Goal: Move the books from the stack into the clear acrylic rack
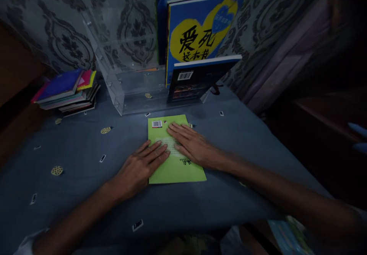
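Note:
A thin green book point(174, 174) lies on the table with its back cover up, a barcode at its upper left and printed text across the middle. Flat on its left edge rests my left hand point(140, 167), fingers stretched over the cover. My right hand point(196, 146) is laid on the right side of the same cover, fingers extended toward the upper left. Both hands touch the book without gripping it, and they hide part of the text.
Behind the book stands a clear acrylic rack point(119, 104) holding a dark book point(197, 81) and a blue book with a yellow heart point(197, 29). At the left is a stack of books point(67, 90). A blue-grey patterned cloth point(94, 186) covers the table.

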The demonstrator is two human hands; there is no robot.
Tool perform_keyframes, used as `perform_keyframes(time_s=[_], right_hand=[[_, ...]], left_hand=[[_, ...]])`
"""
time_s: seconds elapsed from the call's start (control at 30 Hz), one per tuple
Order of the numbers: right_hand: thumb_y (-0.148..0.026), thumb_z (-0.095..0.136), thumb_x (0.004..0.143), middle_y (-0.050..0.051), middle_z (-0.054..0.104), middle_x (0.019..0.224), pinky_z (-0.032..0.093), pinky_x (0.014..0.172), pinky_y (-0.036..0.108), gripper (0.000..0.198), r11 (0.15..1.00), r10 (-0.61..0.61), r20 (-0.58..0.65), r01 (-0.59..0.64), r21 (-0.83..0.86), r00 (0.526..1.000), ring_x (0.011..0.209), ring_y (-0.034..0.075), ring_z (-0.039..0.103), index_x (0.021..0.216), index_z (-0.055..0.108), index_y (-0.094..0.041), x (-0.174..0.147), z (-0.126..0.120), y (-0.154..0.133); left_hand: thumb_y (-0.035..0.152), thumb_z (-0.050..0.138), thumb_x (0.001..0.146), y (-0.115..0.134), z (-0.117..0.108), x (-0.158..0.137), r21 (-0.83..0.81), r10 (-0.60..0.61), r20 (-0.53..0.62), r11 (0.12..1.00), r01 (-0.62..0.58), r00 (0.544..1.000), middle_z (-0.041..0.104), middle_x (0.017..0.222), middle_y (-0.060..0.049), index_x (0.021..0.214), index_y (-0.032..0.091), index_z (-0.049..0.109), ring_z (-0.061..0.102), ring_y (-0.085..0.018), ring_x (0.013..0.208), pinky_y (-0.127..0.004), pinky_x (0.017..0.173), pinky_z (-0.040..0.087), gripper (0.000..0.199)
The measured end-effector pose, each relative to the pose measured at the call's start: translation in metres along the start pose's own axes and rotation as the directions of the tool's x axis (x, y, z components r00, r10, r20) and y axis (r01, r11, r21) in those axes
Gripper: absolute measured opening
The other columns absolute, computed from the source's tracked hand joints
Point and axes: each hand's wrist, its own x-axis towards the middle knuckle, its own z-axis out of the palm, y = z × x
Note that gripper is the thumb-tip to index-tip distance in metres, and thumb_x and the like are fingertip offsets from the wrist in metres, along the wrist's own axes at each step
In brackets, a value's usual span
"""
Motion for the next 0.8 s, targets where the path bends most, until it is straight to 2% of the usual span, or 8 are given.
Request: perform_keyframes(time_s=[0.23, 0.4, 0.5, 0.57, 0.63, 0.7, 0.8], right_hand=[[-0.036, 0.043, 0.106, 0.007, 0.033, 0.164, 0.03, 0.125, 0.047, 0.063, 0.993, -0.083, 0.016, 0.081, 0.082, 0.996, 0.152, 0.023, 0.028, 0.162, 0.016, -0.025, -0.049, -0.006, -0.032], [-0.035, 0.054, 0.102, 0.005, 0.042, 0.159, 0.03, 0.125, 0.047, 0.058, 0.978, -0.129, 0.027, 0.123, 0.169, 0.991, 0.149, 0.023, 0.034, 0.156, 0.035, -0.028, -0.065, -0.015, -0.039], [-0.032, 0.053, 0.103, 0.005, 0.048, 0.156, 0.029, 0.125, 0.048, 0.047, 0.968, -0.14, 0.021, 0.132, 0.214, 0.99, 0.149, 0.022, 0.035, 0.15, 0.047, -0.029, -0.066, -0.015, -0.037], [-0.032, 0.052, 0.103, 0.004, 0.049, 0.155, 0.028, 0.125, 0.049, 0.044, 0.962, -0.144, 0.013, 0.137, 0.235, 0.99, 0.149, 0.021, 0.035, 0.147, 0.051, -0.029, -0.066, -0.014, -0.035], [-0.033, 0.053, 0.103, 0.005, 0.051, 0.154, 0.028, 0.125, 0.049, 0.043, 0.958, -0.15, 0.004, 0.144, 0.247, 0.989, 0.149, 0.021, 0.034, 0.146, 0.052, -0.027, -0.065, -0.013, -0.035], [-0.032, 0.052, 0.103, 0.006, 0.053, 0.152, 0.027, 0.125, 0.048, 0.042, 0.956, -0.15, 0.007, 0.144, 0.254, 0.989, 0.149, 0.021, 0.034, 0.144, 0.054, -0.025, -0.065, -0.015, -0.035], [-0.032, 0.052, 0.104, 0.007, 0.056, 0.149, 0.028, 0.125, 0.045, 0.04, 0.957, -0.135, 0.033, 0.122, 0.262, 0.99, 0.148, 0.02, 0.036, 0.142, 0.058, -0.022, -0.064, -0.019, -0.038]], left_hand=[[-0.001, 0.04, 0.089, 0.009, -0.006, 0.0, 0.075, -0.023, 0.043, 0.997, 0.02, 0.999, 0.038, 0.161, -0.008, 0.161, 0.023, 0.017, 0.028, -0.021, 0.152, -0.044, 0.126, 0.028, 0.079], [-0.002, 0.041, 0.089, 0.01, -0.024, -0.002, -0.004, -0.018, 0.152, 1.0, 0.019, 0.988, 0.028, 0.166, -0.005, 0.162, 0.026, 0.014, 0.024, -0.019, 0.154, -0.038, 0.123, 0.032, 0.082], [0.002, 0.041, 0.094, -0.003, -0.026, 0.002, -0.058, -0.01, 0.15, 0.998, 0.019, 0.989, 0.031, 0.165, -0.005, 0.161, 0.03, 0.019, 0.03, -0.02, 0.152, -0.041, 0.123, 0.033, 0.076], [0.009, 0.04, 0.1, -0.018, -0.023, 0.012, -0.062, -0.046, 0.131, 0.997, 0.054, 0.99, 0.034, 0.163, -0.006, 0.159, 0.029, 0.026, 0.034, -0.021, 0.151, -0.043, 0.123, 0.033, 0.065], [0.024, 0.039, 0.105, -0.035, -0.018, 0.029, -0.059, -0.1, 0.134, 0.992, 0.108, 0.986, 0.033, 0.164, -0.008, 0.158, 0.025, 0.03, 0.032, -0.022, 0.152, -0.043, 0.124, 0.03, 0.054], [0.039, 0.036, 0.107, -0.049, -0.014, 0.05, -0.068, -0.129, 0.15, 0.988, 0.141, 0.98, 0.027, 0.166, -0.009, 0.159, 0.021, 0.028, 0.024, -0.023, 0.154, -0.043, 0.126, 0.023, 0.056], [0.049, 0.029, 0.107, -0.062, -0.009, 0.082, -0.091, -0.097, 0.189, 0.989, 0.116, 0.977, 0.017, 0.168, -0.008, 0.162, 0.02, 0.019, 0.013, -0.023, 0.157, -0.044, 0.128, 0.014, 0.063]])
